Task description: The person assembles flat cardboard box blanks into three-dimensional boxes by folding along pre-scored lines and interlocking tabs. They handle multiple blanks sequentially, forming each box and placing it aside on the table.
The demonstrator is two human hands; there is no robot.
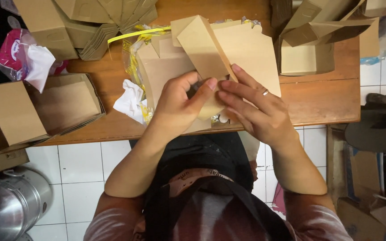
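Pinching a flat brown cardboard box blank (215, 58) between them, both hands are working at the near edge of the wooden worktop (322, 100). The left hand (177, 107) is curling its thumb and fingers closed over the lower part of the blank; the right hand (258, 109), wearing a ring, is pressing its straightened fingers against the same fold from the other side. One flap of the blank is standing up, tilted toward the far edge. Under the blank, a stack of flat blanks (161, 73) is lying in a clear plastic wrap with a yellow strap (137, 33). A crumpled white paper (130, 100) is touching the stack's left side. An assembled open box (63, 105) is sitting at the worktop's left end, another open box (307, 56) toward the far right corner, and nested folded boxes (94, 27) along the far edge. A steel pot (12, 203) is standing on the tiled floor (86, 167) below.
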